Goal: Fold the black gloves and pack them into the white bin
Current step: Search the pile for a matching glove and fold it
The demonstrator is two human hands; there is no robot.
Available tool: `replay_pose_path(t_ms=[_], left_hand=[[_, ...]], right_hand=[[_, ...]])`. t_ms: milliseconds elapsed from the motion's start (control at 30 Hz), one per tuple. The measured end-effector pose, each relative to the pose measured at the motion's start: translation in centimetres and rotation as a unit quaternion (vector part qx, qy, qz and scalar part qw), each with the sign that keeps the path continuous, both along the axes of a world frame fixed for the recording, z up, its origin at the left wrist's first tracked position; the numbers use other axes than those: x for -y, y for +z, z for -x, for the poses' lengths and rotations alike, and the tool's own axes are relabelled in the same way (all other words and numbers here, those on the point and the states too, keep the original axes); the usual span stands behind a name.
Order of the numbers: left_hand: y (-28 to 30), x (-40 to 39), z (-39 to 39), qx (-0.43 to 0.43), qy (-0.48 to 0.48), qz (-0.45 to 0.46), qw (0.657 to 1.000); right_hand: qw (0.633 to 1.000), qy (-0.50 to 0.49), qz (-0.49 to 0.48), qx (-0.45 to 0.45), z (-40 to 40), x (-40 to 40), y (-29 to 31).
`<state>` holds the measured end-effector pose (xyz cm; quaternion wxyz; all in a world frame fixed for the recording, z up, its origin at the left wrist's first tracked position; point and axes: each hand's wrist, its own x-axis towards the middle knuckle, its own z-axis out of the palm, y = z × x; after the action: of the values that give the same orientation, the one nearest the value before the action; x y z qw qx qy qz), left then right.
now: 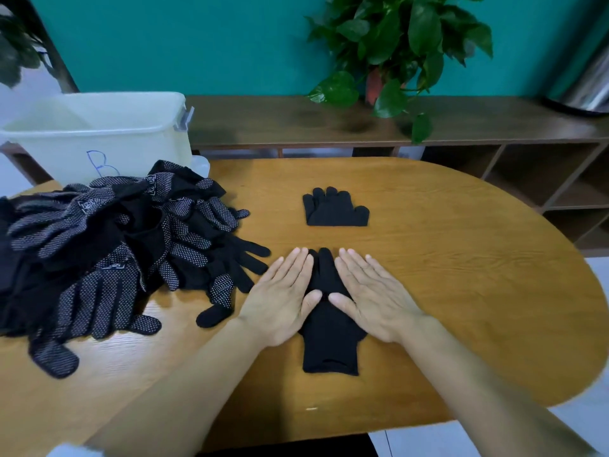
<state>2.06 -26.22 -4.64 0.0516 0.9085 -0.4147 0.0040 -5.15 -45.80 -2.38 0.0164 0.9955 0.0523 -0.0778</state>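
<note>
A black glove (329, 341) lies flat on the wooden table (461, 275), cuff toward me. My left hand (283, 298) and my right hand (372, 295) press flat on it, fingers straight, one on each side, thumbs nearly meeting over its palm. Beyond them a folded black glove (334, 209) lies by itself. A heap of black dotted gloves (108, 252) covers the table's left part. Behind the heap stands the white bin (99, 133), with a blue letter on its side.
A dark wooden shelf unit (428, 123) runs along the teal wall behind the table, with a potted plant (395, 44) on it. A metal vessel (590, 84) stands at the far right.
</note>
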Motion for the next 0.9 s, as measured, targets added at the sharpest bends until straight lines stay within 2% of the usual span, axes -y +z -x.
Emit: replay_pose_path(t_ms=[67, 200, 300, 400, 467, 600, 733, 833, 900], left_hand=[[0.4, -0.8, 0.4, -0.003, -0.002, 0.04, 0.999], [0.5, -2.2, 3.6, -0.031, -0.079, 0.071, 0.994], [-0.5, -3.5, 5.3, 0.021, -0.105, 0.025, 0.994], [-0.7, -5.1, 4.7, 0.084, -0.087, -0.017, 0.993], [-0.5, -6.2, 4.1, 0.092, -0.074, -0.025, 0.993], [0.2, -7.1, 4.4, 0.064, -0.098, 0.019, 0.993], [0.9, -5.8, 5.6, 0.044, -0.172, 0.064, 0.982], [0.8, -5.0, 5.3, -0.016, -0.176, 0.11, 0.978], [0.7, -4.6, 5.1, -0.01, -0.175, 0.13, 0.976]], right_hand=[[1.0, 0.001, -0.015, 0.024, 0.8, 0.2, 0.6], [0.995, 0.066, -0.057, 0.037, 4.1, -1.6, 0.4], [0.994, 0.078, -0.076, 0.014, 6.0, -2.4, -0.5], [0.998, 0.048, -0.045, 0.006, 6.8, -1.0, -0.7], [0.998, 0.03, -0.04, 0.026, 7.2, 0.2, -0.7], [0.991, 0.044, -0.034, 0.118, 8.5, -0.4, -0.7], [0.987, 0.087, -0.037, 0.131, 9.2, -1.9, -1.5], [0.988, 0.078, -0.036, 0.125, 9.0, -2.1, -1.6], [0.99, 0.068, -0.053, 0.109, 8.8, -2.3, -1.3]])
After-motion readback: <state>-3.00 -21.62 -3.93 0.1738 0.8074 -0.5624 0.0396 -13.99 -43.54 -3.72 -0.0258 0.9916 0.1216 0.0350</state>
